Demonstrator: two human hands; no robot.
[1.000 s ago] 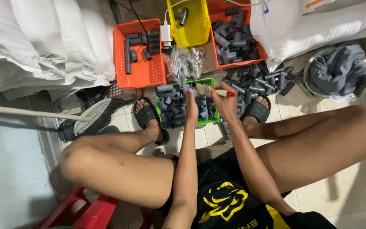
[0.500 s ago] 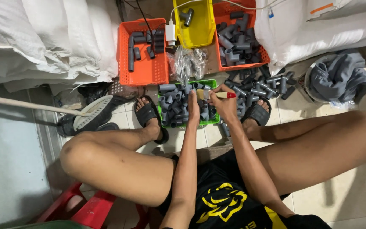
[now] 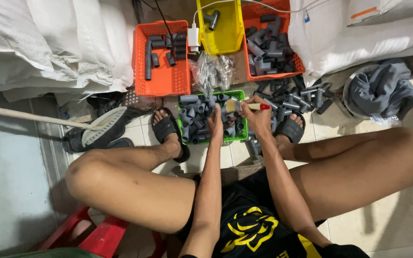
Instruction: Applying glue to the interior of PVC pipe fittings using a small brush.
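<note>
Over the green tray [image 3: 237, 138] on the floor, between the person's sandalled feet, both hands work close together. The left hand [image 3: 217, 112] is closed round a short grey pipe piece [image 3: 229, 106], holding it just above the heap of like pieces in the tray; the right hand [image 3: 255, 114] pinches a small brush [image 3: 259, 107] with a red handle, its pale tip laid against the piece's end. Such a piece looks stiff, light and smooth (likely plastic, so a little slippery if wet), and is best taken round its middle, leaving the open end free for the brush. More grey pieces lie loose on the tiles [image 3: 297, 98] to the right of the tray, touching one another. Beyond the tray stand an orange crate [image 3: 161, 86] with a few pieces, a yellow crate [image 3: 225, 36] with an elbow fitting, and a second orange crate [image 3: 292, 67] well filled. A clear bag [image 3: 211, 71] lies between them. White sacks [image 3: 48, 43] flank both sides, and a grey cloth [image 3: 378, 91] sits in a basin far right.
</note>
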